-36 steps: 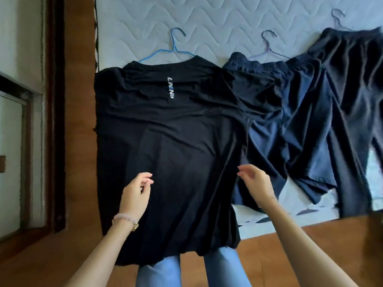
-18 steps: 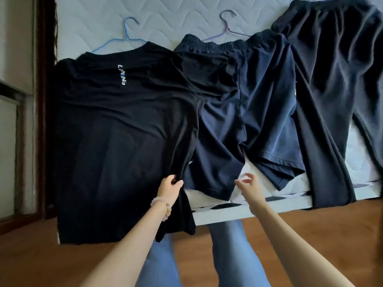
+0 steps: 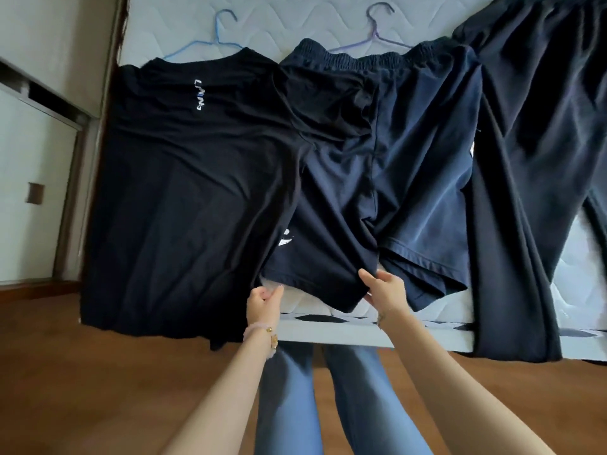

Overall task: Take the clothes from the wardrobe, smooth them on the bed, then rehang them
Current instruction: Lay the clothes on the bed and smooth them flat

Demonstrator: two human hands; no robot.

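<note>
Three dark garments lie on the bed (image 3: 279, 24). On the left is a black T-shirt (image 3: 184, 198) on a blue hanger (image 3: 210, 44). Navy shorts (image 3: 394, 165) on a purple hanger (image 3: 374, 37) are in the middle, and black trousers (image 3: 538, 159) lie on the right. My right hand (image 3: 382, 290) pinches the hem of the shorts' left leg, thumb on top. My left hand (image 3: 262, 302) has its fingers curled at the other corner of that hem, where it meets the T-shirt's edge. The T-shirt and trousers hang over the mattress edge.
A pale cabinet front (image 3: 29, 152) stands at the left beside the bed. Wooden floor (image 3: 98, 389) runs along the near side. My legs in blue jeans (image 3: 289, 405) stand against the mattress edge.
My view has shifted right, from the T-shirt to the shorts. My left hand has left the T-shirt's side edge, and my right hand has taken hold of the shorts' hem.
</note>
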